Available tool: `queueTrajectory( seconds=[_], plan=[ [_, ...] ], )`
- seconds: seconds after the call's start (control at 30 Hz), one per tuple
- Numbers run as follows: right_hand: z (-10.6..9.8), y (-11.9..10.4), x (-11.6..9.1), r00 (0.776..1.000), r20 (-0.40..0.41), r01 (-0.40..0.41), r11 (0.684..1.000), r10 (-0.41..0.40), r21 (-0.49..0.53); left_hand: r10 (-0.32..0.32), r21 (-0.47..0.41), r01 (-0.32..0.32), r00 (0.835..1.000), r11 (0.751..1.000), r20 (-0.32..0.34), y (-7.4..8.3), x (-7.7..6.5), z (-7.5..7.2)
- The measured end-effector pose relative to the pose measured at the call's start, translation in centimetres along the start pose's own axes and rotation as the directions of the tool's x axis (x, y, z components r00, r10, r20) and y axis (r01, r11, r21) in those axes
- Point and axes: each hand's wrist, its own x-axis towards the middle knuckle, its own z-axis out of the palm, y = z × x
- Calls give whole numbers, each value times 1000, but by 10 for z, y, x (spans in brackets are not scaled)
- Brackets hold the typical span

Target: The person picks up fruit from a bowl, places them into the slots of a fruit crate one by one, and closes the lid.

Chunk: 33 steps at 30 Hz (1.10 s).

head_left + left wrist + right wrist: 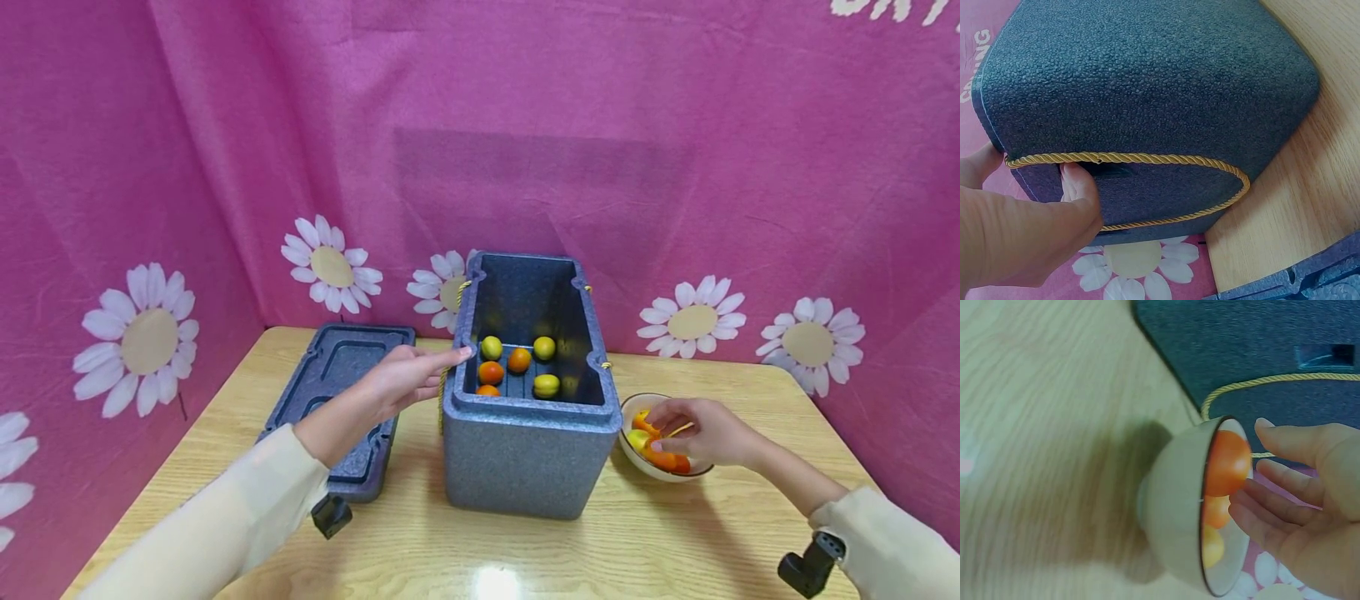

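A tall grey foam box (528, 467) stands lidless on the table, several small orange and yellow-green fruits (519, 360) lying on its floor. My left hand (408, 375) holds the box's left wall, thumb at the rim and fingers against the outside, near a yellow rope handle (1160, 157). To the right of the box is a white bowl (1175, 506) with a dark rim. Orange and yellow fruits (1229, 464) fill part of it. Over the bowl hovers my right hand (701, 429), fingers loosely bent and apart, with nothing visible between them.
The grey lid (352, 358) lies flat on the wooden table (405, 550), left of the box and partly behind my left arm. A pink cloth (525, 125) with white daisies hangs behind and at both sides of the table.
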Motion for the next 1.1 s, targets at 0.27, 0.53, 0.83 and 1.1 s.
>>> queueTrajectory(
  seconds=[0.27, 0.53, 0.83, 1.1],
  plan=[
    [13, 7, -3, 1000, 17, 24, 1000, -23, -20, -11, -7, 11, 1000, 1000, -9, 0, -1, 0],
    [14, 9, -3, 998, 6, 69, 997, -69, -37, -19, -3, 19, 1000, 1000, -23, 2, -1, 1],
    [8, 6, -1, 999, 21, 47, 998, -46, -44, 0, 5, 0, 1000, 1000, 1, 2, -2, -1],
    [5, 4, 1, 1000, 15, 15, 1000, -15, -13, -11, -13, 11, 1000, 1000, -12, 1, -1, 0]
  ],
)
